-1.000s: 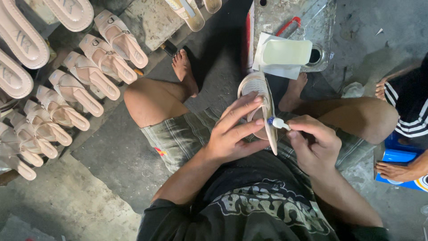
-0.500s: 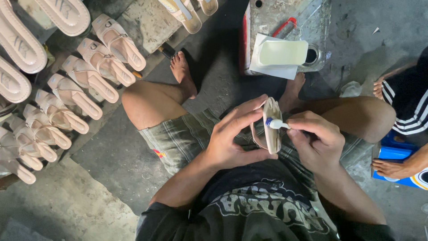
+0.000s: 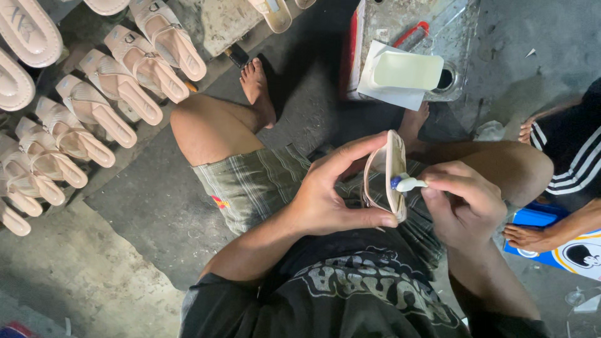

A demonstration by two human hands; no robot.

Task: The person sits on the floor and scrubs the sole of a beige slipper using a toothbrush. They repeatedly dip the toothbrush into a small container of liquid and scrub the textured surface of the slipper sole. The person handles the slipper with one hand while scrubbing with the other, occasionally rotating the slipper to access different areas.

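Sandal: pale pink sandal [image 3: 393, 172], held on edge just right of frame centre, above the person's lap; sole edge faces the camera, strap loop bulging to the left.
Left hand: left hand [image 3: 332, 197] curled around the sandal, thumb pressed under its lower end, fingers spread over the upper end and strap side; firmly gripping.
Applicator: small white applicator [image 3: 410, 183] with a blue tip, tip touching the sandal's right edge about midway along.
Right hand: right hand [image 3: 463, 203] closed in a pinch on the applicator, fingers bunched, just right of the sandal.
Seat and legs: person sits on the floor in striped green shorts [image 3: 263, 188] and a dark printed shirt [image 3: 350, 294]; bare knees spread, left foot [image 3: 256, 91] at upper centre.
Metal box: grey metal box [image 3: 416, 37] with a red side, upper right of centre, beyond the sandal; a white sheet [image 3: 391, 94] and a pale cream sole piece [image 3: 407, 70] lie on it, a red-handled tool [image 3: 410, 34] behind them.
Finished sandals: rows of matching pink sandals [image 3: 94, 106] laid side by side on the floor, upper left of frame.
Second person: striped sleeve [image 3: 573, 166] and bare feet at the right edge, beside a blue flat package [image 3: 551, 241].
Floor: grey concrete floor [image 3: 144, 206], stained.
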